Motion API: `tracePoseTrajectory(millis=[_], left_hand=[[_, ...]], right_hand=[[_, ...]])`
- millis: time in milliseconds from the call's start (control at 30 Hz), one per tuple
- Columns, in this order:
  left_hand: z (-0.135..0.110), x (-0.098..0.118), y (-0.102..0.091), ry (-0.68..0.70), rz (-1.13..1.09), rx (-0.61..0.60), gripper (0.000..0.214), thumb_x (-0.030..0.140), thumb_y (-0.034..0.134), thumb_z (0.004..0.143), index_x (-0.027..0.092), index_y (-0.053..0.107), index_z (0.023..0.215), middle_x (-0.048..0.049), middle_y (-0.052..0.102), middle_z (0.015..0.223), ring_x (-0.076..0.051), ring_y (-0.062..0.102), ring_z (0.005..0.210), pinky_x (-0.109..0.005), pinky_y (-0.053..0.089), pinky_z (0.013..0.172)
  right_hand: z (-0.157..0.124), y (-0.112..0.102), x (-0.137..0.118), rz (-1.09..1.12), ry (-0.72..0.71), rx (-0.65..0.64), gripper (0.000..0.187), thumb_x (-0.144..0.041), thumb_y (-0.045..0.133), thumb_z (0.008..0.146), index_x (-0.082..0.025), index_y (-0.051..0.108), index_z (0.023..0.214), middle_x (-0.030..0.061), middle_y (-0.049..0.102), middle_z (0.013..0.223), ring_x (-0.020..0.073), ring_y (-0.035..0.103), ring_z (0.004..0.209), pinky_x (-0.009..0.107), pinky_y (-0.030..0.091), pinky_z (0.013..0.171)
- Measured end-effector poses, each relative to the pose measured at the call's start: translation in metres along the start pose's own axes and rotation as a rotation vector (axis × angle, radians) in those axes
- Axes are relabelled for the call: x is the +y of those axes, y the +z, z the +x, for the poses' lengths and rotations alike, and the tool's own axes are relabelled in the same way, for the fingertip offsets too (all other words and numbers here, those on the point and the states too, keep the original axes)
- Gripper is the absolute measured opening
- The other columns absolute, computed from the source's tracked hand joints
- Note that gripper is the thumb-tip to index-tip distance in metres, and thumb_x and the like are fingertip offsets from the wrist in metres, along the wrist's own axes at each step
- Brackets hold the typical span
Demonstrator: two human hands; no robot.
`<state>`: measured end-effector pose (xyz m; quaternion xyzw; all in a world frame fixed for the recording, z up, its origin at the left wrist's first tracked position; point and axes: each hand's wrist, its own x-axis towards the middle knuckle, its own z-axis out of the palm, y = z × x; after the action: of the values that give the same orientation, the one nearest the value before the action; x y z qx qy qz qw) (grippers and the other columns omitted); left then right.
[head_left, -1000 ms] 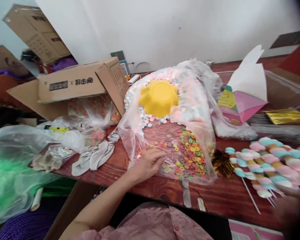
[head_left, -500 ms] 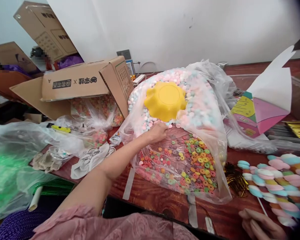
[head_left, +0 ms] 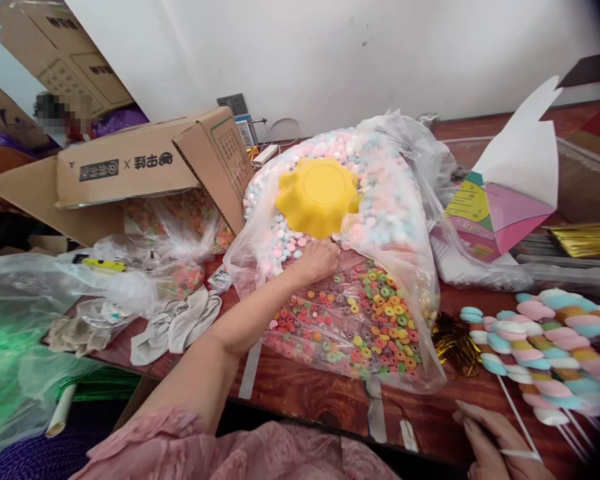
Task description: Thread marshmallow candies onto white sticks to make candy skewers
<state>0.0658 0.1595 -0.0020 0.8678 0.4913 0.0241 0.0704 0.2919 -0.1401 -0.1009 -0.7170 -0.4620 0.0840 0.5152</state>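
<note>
My left hand (head_left: 317, 261) reaches into the mouth of a big clear plastic bag (head_left: 300, 370), its fingers curled down at the edge of the pink, white and blue marshmallows (head_left: 393, 227). What those fingers hold, if anything, is hidden. Just beyond it, a yellow wavy-edged bowl (head_left: 320, 197) lies upside down on the marshmallows. Colourful ring-shaped cereal (head_left: 390, 310) is spread in the near part of the bag. At the lower right, my right hand (head_left: 500, 440) has its fingers close together beside marshmallow skewers (head_left: 550, 353); a thin white strip crosses it, its kind unclear.
An open cardboard box (head_left: 145, 157) with bagged cereal stands at the left. Near it lie a yellow cutter (head_left: 103, 264) and grey cloth gloves (head_left: 180, 323). A paper cone (head_left: 510, 193) rests at the right, near gold ties (head_left: 587, 240). Gold tinsel (head_left: 455, 347) lies by the skewers.
The view has shifted, so most things sit further left. My left hand stays at the marshmallows' near edge, its fingers now tucked lower. My right hand has come further into view.
</note>
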Motion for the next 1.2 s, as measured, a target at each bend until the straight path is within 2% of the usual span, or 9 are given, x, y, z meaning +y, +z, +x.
tracePoseTrajectory(millis=[167, 300, 367, 533, 700, 800, 933, 1067, 1200], left_hand=[[-0.034, -0.002, 0.001, 0.132, -0.121, -0.088, 0.021, 0.016, 0.052, 0.086, 0.013, 0.072, 0.089, -0.0143, 0.072, 0.096, -0.027, 0.066, 0.095, -0.037, 0.049, 0.088], [-0.037, -0.017, 0.005, 0.139, -0.264, -0.078, 0.02, 0.024, 0.058, 0.087, 0.017, 0.076, 0.09, -0.0077, 0.073, 0.093, -0.022, 0.066, 0.091, -0.032, 0.048, 0.088], [-0.036, -0.022, 0.008, 0.123, -0.34, -0.067, 0.019, 0.024, 0.06, 0.085, 0.017, 0.077, 0.09, -0.0051, 0.074, 0.09, -0.019, 0.066, 0.086, -0.03, 0.049, 0.085], [-0.035, -0.031, 0.019, 0.009, -0.505, -0.012, 0.023, 0.012, 0.059, 0.077, 0.015, 0.077, 0.089, -0.0015, 0.074, 0.082, -0.014, 0.066, 0.074, -0.025, 0.05, 0.072], [-0.037, -0.037, 0.02, -0.096, -0.589, 0.056, 0.026, 0.012, 0.054, 0.081, 0.009, 0.073, 0.098, -0.0049, 0.073, 0.078, -0.012, 0.062, 0.06, -0.024, 0.05, 0.06], [-0.035, -0.034, 0.01, -0.094, -0.574, 0.092, 0.024, 0.013, 0.054, 0.082, 0.01, 0.071, 0.098, -0.0046, 0.071, 0.076, -0.013, 0.061, 0.061, -0.025, 0.05, 0.061], [-0.018, -0.015, 0.002, 0.002, -0.459, 0.146, 0.021, 0.012, 0.05, 0.083, 0.013, 0.071, 0.084, -0.0057, 0.07, 0.085, -0.017, 0.062, 0.082, -0.03, 0.05, 0.082], [0.002, 0.006, 0.007, 0.13, -0.284, 0.081, 0.02, 0.004, 0.051, 0.076, 0.013, 0.069, 0.072, -0.0115, 0.069, 0.094, -0.022, 0.061, 0.091, -0.034, 0.048, 0.088], [0.006, 0.009, 0.013, 0.199, -0.2, 0.017, 0.024, -0.002, 0.049, 0.072, 0.013, 0.068, 0.072, -0.0146, 0.068, 0.102, -0.023, 0.061, 0.096, -0.035, 0.048, 0.089]], right_hand=[[-0.004, 0.0, -0.014, -0.04, 0.006, -0.031, 0.036, -0.055, 0.059, 0.087, -0.021, 0.071, 0.086, 0.006, 0.074, 0.082, 0.0248, 0.071, 0.074, 0.035, 0.058, 0.074], [-0.002, 0.0, -0.015, -0.043, -0.03, -0.034, 0.029, -0.048, 0.062, 0.088, -0.021, 0.072, 0.085, 0.0059, 0.074, 0.083, 0.0242, 0.071, 0.075, 0.037, 0.056, 0.08], [-0.002, 0.002, -0.015, -0.019, -0.034, -0.015, 0.025, -0.044, 0.063, 0.088, -0.021, 0.072, 0.085, 0.0059, 0.073, 0.082, 0.0238, 0.071, 0.075, 0.036, 0.055, 0.079], [-0.003, 0.005, -0.014, 0.008, -0.046, 0.006, 0.023, -0.042, 0.064, 0.088, -0.021, 0.072, 0.086, 0.0057, 0.072, 0.082, 0.023, 0.07, 0.077, 0.036, 0.055, 0.082], [-0.004, 0.005, -0.008, -0.001, -0.044, -0.008, 0.022, -0.042, 0.064, 0.089, -0.021, 0.072, 0.086, 0.0054, 0.073, 0.084, 0.0238, 0.071, 0.081, 0.037, 0.056, 0.083], [-0.005, 0.005, -0.004, -0.01, -0.056, -0.023, 0.023, -0.043, 0.063, 0.089, -0.022, 0.072, 0.087, 0.0049, 0.074, 0.084, 0.0242, 0.071, 0.082, 0.037, 0.057, 0.083], [-0.005, 0.006, -0.001, -0.02, -0.077, -0.011, 0.021, -0.041, 0.064, 0.088, -0.022, 0.072, 0.087, 0.005, 0.074, 0.084, 0.0243, 0.072, 0.082, 0.037, 0.057, 0.085], [-0.004, 0.006, -0.002, -0.046, -0.104, -0.033, 0.023, -0.042, 0.062, 0.09, -0.022, 0.072, 0.089, 0.0051, 0.074, 0.085, 0.0239, 0.072, 0.082, 0.036, 0.057, 0.085], [-0.005, 0.003, -0.002, -0.027, -0.15, -0.067, 0.02, -0.038, 0.061, 0.091, -0.022, 0.072, 0.093, 0.0045, 0.074, 0.088, 0.0222, 0.072, 0.082, 0.033, 0.057, 0.081]])
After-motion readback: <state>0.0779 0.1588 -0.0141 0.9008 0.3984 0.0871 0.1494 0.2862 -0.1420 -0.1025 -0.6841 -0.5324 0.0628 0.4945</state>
